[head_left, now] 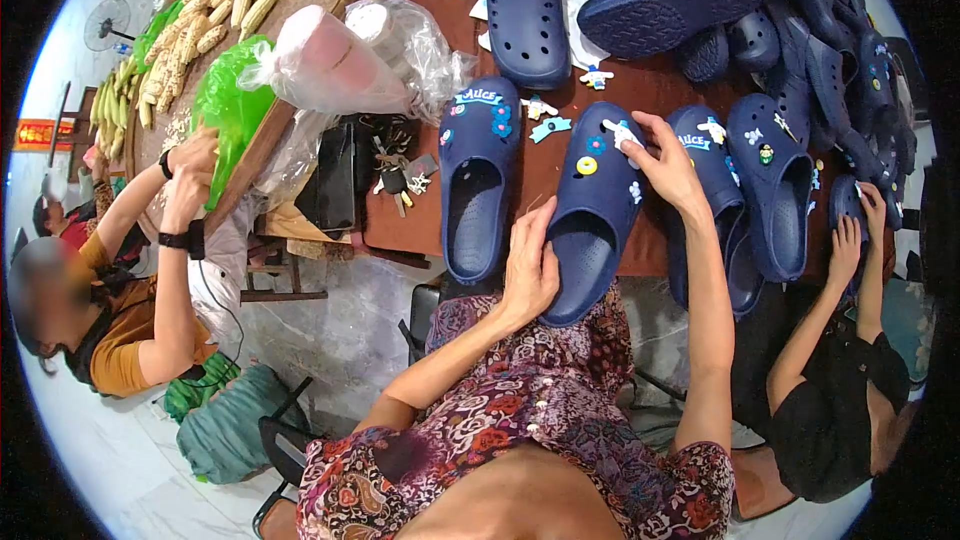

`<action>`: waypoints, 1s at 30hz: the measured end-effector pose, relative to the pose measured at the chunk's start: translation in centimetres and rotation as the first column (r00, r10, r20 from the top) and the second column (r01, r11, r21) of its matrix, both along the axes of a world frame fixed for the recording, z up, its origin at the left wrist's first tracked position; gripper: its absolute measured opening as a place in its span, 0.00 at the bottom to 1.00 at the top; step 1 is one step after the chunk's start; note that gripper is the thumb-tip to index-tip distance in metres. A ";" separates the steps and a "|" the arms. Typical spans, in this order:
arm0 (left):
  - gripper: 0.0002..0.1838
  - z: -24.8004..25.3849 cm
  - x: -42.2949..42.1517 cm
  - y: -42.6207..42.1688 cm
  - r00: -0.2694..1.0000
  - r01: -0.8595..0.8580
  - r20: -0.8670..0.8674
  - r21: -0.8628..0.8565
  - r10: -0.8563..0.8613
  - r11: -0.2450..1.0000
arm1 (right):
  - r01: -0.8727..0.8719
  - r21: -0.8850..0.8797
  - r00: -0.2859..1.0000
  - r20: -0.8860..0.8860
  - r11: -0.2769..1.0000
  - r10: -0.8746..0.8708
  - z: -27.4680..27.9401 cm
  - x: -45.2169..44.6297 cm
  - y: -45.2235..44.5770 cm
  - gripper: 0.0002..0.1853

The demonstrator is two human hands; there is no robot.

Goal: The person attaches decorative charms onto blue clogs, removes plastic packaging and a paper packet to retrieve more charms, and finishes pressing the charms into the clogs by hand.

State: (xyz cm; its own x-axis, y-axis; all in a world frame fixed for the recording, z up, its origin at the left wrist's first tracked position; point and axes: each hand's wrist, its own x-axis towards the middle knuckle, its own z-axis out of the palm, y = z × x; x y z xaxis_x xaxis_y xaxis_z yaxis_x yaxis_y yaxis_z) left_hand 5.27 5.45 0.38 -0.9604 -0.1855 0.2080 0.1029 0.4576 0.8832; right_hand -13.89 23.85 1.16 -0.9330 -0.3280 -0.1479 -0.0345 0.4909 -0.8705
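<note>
In the head view a navy clog (600, 202) with holes in its toe lies in front of me. My left hand (532, 265) grips its near left side, around the heel opening. The fingers of my right hand (662, 162) are closed at a white charm (624, 132) on the toe; whether it is fully seated is hidden. A yellow ring charm (586, 167) and other small charms are on the same toe. To the left lies another clog (480, 180) with an "ALICE" charm (478, 97). Two more decorated clogs (770, 180) lie to the right.
Loose charms (550, 128) lie on the brown table (400, 230). Many navy clogs (670, 5) are piled behind. At left are keys (400, 175), a bagged pink cup (330, 55) and corn cobs (215, 10). A person at left holds a green bag (235, 90); another's hands (855, 230) hold a clog at right.
</note>
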 end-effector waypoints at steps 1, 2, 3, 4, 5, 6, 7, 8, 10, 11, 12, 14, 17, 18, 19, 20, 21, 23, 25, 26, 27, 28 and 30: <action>0.36 0.0 0.1 0.0 1.000 0.009 0.016 0.002 -0.009 1.000 | 0.001 0.008 0.997 -0.077 1.000 0.000 0.3 0.1 -0.2 0.27; 0.34 0.0 0.1 0.0 0.999 0.019 0.032 0.005 -0.019 1.000 | -0.004 0.004 0.997 -0.077 1.000 0.004 0.7 0.0 -0.5 0.27; 0.35 0.0 0.1 0.1 0.999 0.019 0.032 0.004 -0.019 1.000 | -0.016 -0.009 0.993 -0.114 1.000 0.015 1.2 -0.2 -0.9 0.25; 0.35 0.0 0.2 0.1 0.999 0.016 0.031 0.002 -0.016 1.000 | -0.029 -0.022 0.988 -0.151 0.999 0.026 1.8 -0.2 -1.4 0.23; 0.35 0.0 0.2 0.1 0.999 0.014 0.035 0.012 -0.014 1.000 | -0.020 0.008 0.959 -0.283 1.000 0.022 2.3 -0.2 -2.1 0.17; 0.35 0.0 0.2 0.1 0.999 0.012 0.039 0.022 -0.013 1.000 | -0.023 0.007 0.958 -0.285 1.000 0.024 2.9 -0.2 -2.7 0.17; 0.35 0.0 0.2 0.2 0.999 0.009 0.037 0.022 -0.010 1.000 | -0.041 0.092 0.927 -0.368 0.995 0.072 3.3 -0.3 -3.3 0.15; 0.35 0.0 0.2 0.2 0.999 0.009 0.046 0.033 -0.010 0.999 | -0.050 0.176 0.887 -0.445 0.983 0.125 3.5 -0.3 -4.0 0.13; 0.35 0.0 0.2 0.3 0.998 0.007 0.055 0.045 -0.009 0.999 | -0.052 0.170 0.860 -0.493 0.984 0.130 3.7 -0.3 -5.5 0.10; 0.36 0.1 0.1 0.5 0.999 0.002 0.039 0.053 -0.004 0.999 | -0.125 0.277 0.835 -0.489 0.953 0.252 3.7 -0.5 -6.1 0.09; 0.36 0.1 0.1 0.6 1.000 -0.001 0.024 0.061 -0.001 0.998 | -0.193 0.381 0.802 -0.470 0.904 0.369 3.7 -0.7 -6.7 0.09; 0.36 -0.3 0.0 0.5 1.000 -0.003 0.018 0.068 0.002 0.998 | -0.193 0.407 0.765 -0.508 0.893 0.396 3.2 -1.1 -7.8 0.08; 0.35 -0.2 0.0 0.4 0.999 0.005 0.042 0.093 -0.009 0.996 | -0.248 0.269 0.844 -0.411 0.931 0.344 3.1 -2.2 -8.4 0.08; 0.33 -0.1 0.1 0.4 0.997 0.008 0.074 0.108 -0.016 0.994 | -0.241 0.271 0.847 -0.410 0.932 0.338 3.2 -2.6 -8.2 0.08; 0.33 -0.2 0.1 0.4 0.997 0.007 0.076 0.111 -0.015 0.994 | -0.231 0.222 0.872 -0.384 0.947 0.303 3.4 -2.9 -7.9 0.09; 0.33 -0.2 0.1 0.4 0.997 0.017 0.078 0.115 -0.026 0.993 | -0.216 0.174 0.896 -0.355 0.961 0.266 3.5 -3.2 -7.6 0.09; 0.33 -0.3 0.1 0.4 0.997 0.010 0.075 0.113 -0.018 0.994 | -0.188 0.176 0.914 -0.328 0.966 0.238 3.6 -3.5 -7.2 0.10; 0.35 -0.5 -0.1 0.7 1.000 -0.012 0.024 0.093 0.010 0.996 | -0.164 0.148 0.922 -0.328 0.975 0.204 3.8 -4.0 -6.3 0.10; 0.35 -0.5 -0.1 0.7 1.000 -0.009 0.023 0.100 0.006 0.995 | -0.152 0.154 0.920 -0.339 0.976 0.197 3.7 -4.3 -5.5 0.10; 0.35 -0.5 -0.1 0.7 1.000 -0.008 0.019 0.091 0.006 0.996 | -0.148 0.153 0.917 -0.349 0.977 0.194 3.7 -4.3 -5.4 0.10; 0.35 -0.5 0.0 0.7 1.000 -0.008 0.019 0.089 0.006 0.996 | -0.148 0.150 0.913 -0.360 0.978 0.193 3.6 -4.3 -5.4 0.10; 0.35 -0.5 -0.1 0.8 1.000 -0.009 0.009 0.073 0.009 0.997 | -0.151 0.146 0.912 -0.362 0.978 0.195 3.5 -4.2 -5.7 0.10; 0.35 -0.5 0.0 0.8 1.000 -0.016 -0.005 0.052 0.016 0.999 | -0.203 0.300 0.861 -0.398 0.932 0.316 3.1 -3.9 -6.9 0.08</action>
State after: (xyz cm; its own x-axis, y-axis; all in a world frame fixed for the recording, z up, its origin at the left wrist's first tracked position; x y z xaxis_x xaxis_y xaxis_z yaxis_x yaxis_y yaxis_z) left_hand 5.24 6.22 -0.10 -0.9562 -0.2114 0.2027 0.1005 0.4132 0.9051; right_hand -17.78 16.97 4.26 -0.8058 -0.5741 0.1453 -0.5352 0.6010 -0.5936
